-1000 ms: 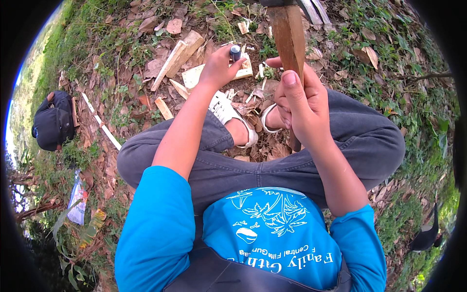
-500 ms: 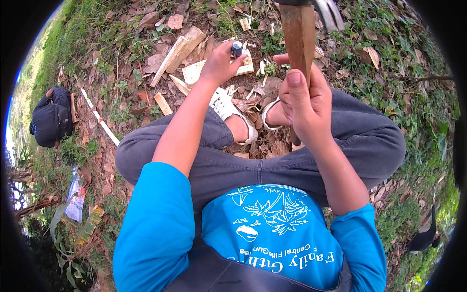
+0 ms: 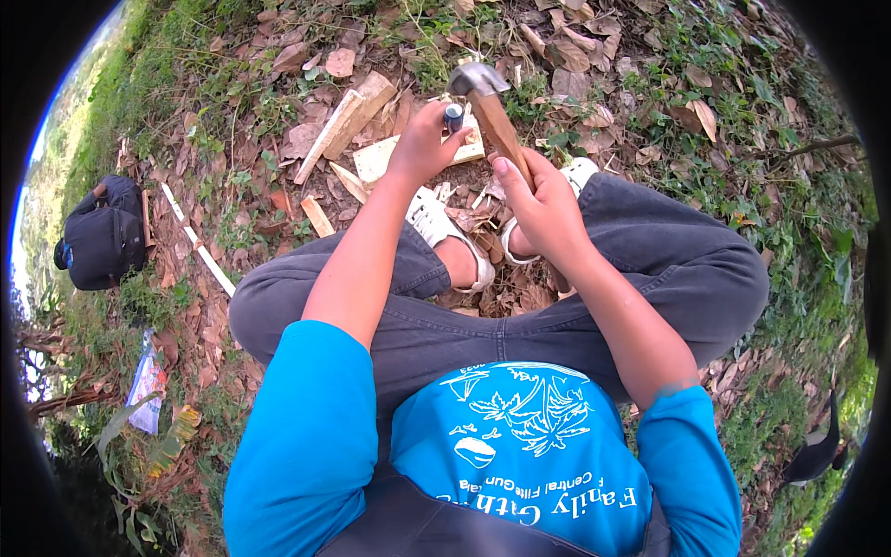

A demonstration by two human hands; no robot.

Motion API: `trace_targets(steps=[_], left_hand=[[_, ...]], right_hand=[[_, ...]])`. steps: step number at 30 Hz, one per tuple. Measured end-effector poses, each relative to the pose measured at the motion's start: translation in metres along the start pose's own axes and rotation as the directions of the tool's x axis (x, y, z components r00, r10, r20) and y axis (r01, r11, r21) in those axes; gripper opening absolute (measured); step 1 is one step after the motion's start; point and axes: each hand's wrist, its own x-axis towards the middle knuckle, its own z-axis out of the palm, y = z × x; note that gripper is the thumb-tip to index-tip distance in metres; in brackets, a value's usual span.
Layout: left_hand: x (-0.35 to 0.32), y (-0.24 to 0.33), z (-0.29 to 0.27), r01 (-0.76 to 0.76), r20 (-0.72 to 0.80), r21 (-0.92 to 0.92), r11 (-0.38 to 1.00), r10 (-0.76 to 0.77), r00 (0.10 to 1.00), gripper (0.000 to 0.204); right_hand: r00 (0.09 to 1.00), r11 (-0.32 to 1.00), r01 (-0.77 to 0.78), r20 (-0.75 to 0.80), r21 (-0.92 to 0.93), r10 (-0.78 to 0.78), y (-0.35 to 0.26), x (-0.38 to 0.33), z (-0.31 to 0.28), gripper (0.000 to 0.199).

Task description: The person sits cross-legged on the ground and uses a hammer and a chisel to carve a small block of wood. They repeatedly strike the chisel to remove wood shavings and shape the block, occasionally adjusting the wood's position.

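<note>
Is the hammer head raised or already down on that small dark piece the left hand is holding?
Down, or very nearly: the hammer head sits right above the small dark cylinder pinched by the left hand over the wooden board. Actual contact cannot be told.

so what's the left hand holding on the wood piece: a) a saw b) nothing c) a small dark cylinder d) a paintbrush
c: the left hand pinches a small dark cylinder upright over the pale wood piece, with the hammer in the right hand just above it.
</note>
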Motion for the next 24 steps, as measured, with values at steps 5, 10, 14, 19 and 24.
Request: trace_targets(steps=[5,10,14,19,24], left_hand=[[0.007,-0.002,0.001,0.003,-0.007,0.024,1.000,-0.003,1.000,0.029],[0.005,-0.007,-0.001,-0.063,-0.017,0.055,0.996,0.064,0.998,0.026],[0.008,-0.001,0.001,0.067,-0.037,-0.001,0.998,-0.067,0.997,0.025],[0.013,-0.023,-0.004,0.152,-0.165,-0.042,0.988,-0.157,0.974,0.018],[0.015,-0.005,0.008,-0.039,-0.088,0.063,0.997,0.045,0.995,0.022]], right_hand=[[0.987,0.971,0.161,-0.026,0.178,-0.159,-0.006,-0.005,-0.004,0.034],[0.997,1.000,0.002,0.074,0.022,-0.003,-0.009,0.002,-0.005,0.039],[0.995,0.932,0.064,0.047,0.358,-0.086,-0.014,-0.005,-0.007,0.035],[0.996,0.969,-0.081,0.052,0.233,0.071,0.027,0.004,0.000,0.038],[0.989,0.945,-0.145,0.042,0.294,0.138,0.017,0.005,-0.006,0.038]])
